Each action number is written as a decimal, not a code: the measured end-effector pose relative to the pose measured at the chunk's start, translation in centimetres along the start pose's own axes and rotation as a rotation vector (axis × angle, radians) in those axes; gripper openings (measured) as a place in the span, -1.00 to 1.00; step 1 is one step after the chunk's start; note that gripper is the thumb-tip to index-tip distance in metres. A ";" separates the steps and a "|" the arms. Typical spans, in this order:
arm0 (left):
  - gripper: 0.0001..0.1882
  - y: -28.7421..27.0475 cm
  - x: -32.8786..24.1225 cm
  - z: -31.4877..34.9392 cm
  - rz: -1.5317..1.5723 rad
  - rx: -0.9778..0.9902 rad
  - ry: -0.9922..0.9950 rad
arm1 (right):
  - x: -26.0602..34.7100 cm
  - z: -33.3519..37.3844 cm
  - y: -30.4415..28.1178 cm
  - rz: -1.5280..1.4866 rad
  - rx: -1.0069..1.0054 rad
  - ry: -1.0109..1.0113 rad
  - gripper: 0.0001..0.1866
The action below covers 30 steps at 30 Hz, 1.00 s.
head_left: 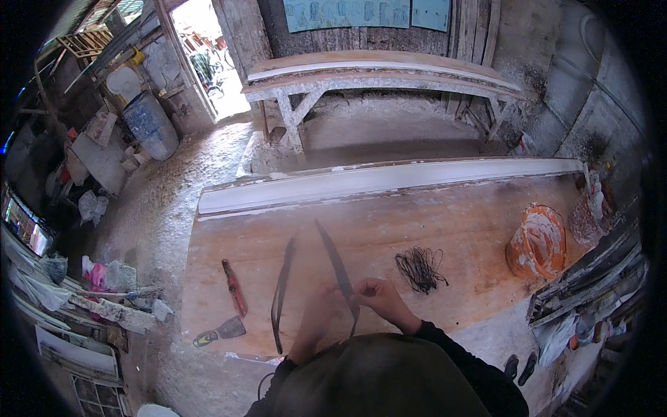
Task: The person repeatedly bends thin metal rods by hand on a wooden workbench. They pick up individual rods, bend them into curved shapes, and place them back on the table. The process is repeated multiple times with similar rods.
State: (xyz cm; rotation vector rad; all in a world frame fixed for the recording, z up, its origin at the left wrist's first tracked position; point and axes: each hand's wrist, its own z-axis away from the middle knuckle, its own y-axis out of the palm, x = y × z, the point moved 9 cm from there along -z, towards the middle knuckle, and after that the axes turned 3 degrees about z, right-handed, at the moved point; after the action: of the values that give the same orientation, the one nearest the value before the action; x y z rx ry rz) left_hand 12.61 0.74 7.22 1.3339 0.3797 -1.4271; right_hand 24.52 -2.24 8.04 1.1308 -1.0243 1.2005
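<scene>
Dark strap: this dark strap (335,261) is the thing being worked on, up between the hands by the near edge of the wooden tabletop (479,267); one end points away from the person, the other runs back toward the body (can't tell if the far tip touches the wood).
Right hand: the right hand (382,299) has its fingers pinched together on the strap, no real gap left, and it looks like a light fingertip grip tbh.
Left hand: the left hand (321,314) sits close on the other side, but it's pretty hazy there, so I can't tell how far apart its fingers are or whether they've got hold.
Step in hand: my guess is straightening or adjusting the strap partway along.
Next move: I'd say it calls for a steady right pinch and a sure left hold, then working the strap along without twisting it.
Spare strap: a second strap (280,295) lies left of the left forearm.
Cord: a loose black cord bundle (420,270) is just right of the right hand.
Tools: red-handled tool (235,290) and putty knife (229,328), both over on the left, well clear of the hands.
</scene>
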 end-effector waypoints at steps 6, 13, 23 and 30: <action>-0.86 0.3 0.7 -0.4 -0.127 0.072 -0.038 | 1.3 1.2 0.7 -0.029 0.064 0.015 -0.86; -0.85 0.8 0.0 -0.1 -0.223 0.129 0.038 | 1.4 1.6 0.5 0.021 0.071 0.016 -0.85; -0.86 1.2 0.2 0.2 -0.066 0.091 0.052 | 2.6 1.9 0.7 -0.052 0.033 -0.046 -0.88; -0.86 -0.2 0.6 -0.2 -0.192 -0.063 0.122 | 3.3 2.3 0.3 0.160 -0.081 -0.074 -0.90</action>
State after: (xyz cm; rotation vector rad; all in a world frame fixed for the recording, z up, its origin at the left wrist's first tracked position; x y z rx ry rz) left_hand 12.73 0.67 6.54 1.3654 0.6430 -1.4813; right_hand 24.58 -3.98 11.70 1.0522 -1.2283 1.2390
